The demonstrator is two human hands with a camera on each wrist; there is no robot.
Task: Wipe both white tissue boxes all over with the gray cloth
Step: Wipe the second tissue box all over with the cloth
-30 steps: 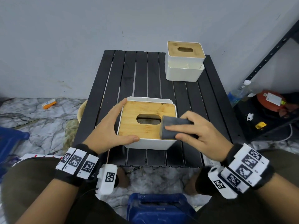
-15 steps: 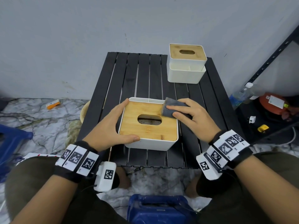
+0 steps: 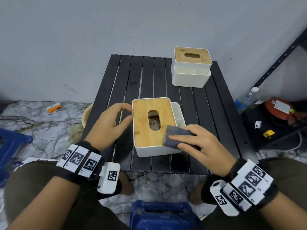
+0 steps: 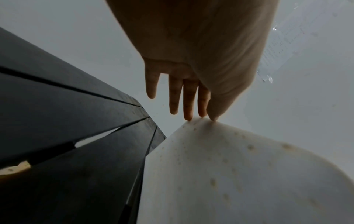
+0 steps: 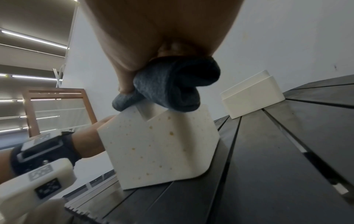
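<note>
The near white tissue box (image 3: 154, 151) with a bamboo lid stands mid-table, its long side pointing away from me. My left hand (image 3: 127, 112) touches its left edge with thumb and straight fingers (image 4: 189, 97), which meet the stained white wall (image 4: 229, 174). My right hand (image 3: 181, 141) grips the folded gray cloth (image 3: 172, 131) and presses it on the box's near right corner. In the right wrist view, the bunched cloth (image 5: 172, 84) sits on the speckled box's top edge (image 5: 159, 148). The second white box (image 3: 191, 75) stands at the far right of the table.
The black slatted table (image 3: 199, 105) stands against a gray wall. A water bottle (image 3: 245, 100), a red object (image 3: 280, 108) and a black shelf frame (image 3: 282, 55) are on the right. A blue container (image 3: 161, 214) sits between my knees.
The near box has turned a quarter turn, so its long side points away. My right hand brought the cloth from the far right corner to the near right one. My left hand shifted to the left edge.
</note>
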